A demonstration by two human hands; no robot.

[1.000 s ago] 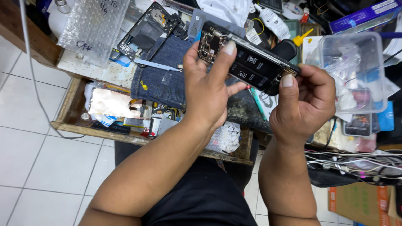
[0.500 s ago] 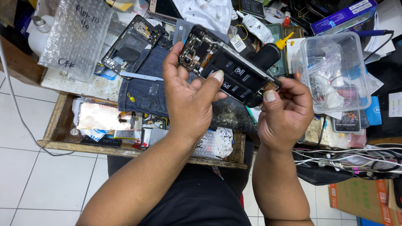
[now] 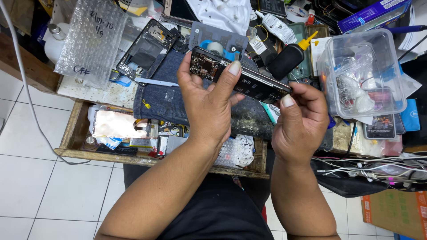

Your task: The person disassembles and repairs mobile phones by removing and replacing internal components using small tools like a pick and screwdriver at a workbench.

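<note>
Both hands hold an opened phone [image 3: 240,80] in the air above the cluttered tabletop [image 3: 111,93], over a piece of dark blue denim cloth [image 3: 164,100]. The phone is a long, flat, black slab with its back cover off; its inner side faces up, with small metal parts and a golden-brown circuit board at the upper left end. The rest of the inner face is dark and a little glossy. Its long axis runs from upper left to lower right, with the lower right end slightly lower in the view.

The left hand [image 3: 207,106] is closed around the upper left half of the phone: the thumb presses on the top face and the other fingers curl around the far edge. The right hand [image 3: 300,122] pinches the lower right end, with the thumb on top and the bent fingers under it.

Toward the far left corner of the tabletop lies a clear bubble-wrap bag [image 3: 91,42], soft and bumpy, and beside it an empty black phone frame [image 3: 144,51], rectangular and thin. At the right edge stands a clear plastic box [image 3: 360,73] with rounded corners, with small bags inside. A black bottle with a yellow nozzle [image 3: 289,58] lies just behind the phone. At the near edge, an open wooden drawer [image 3: 73,133] holds foil and small parts.
</note>
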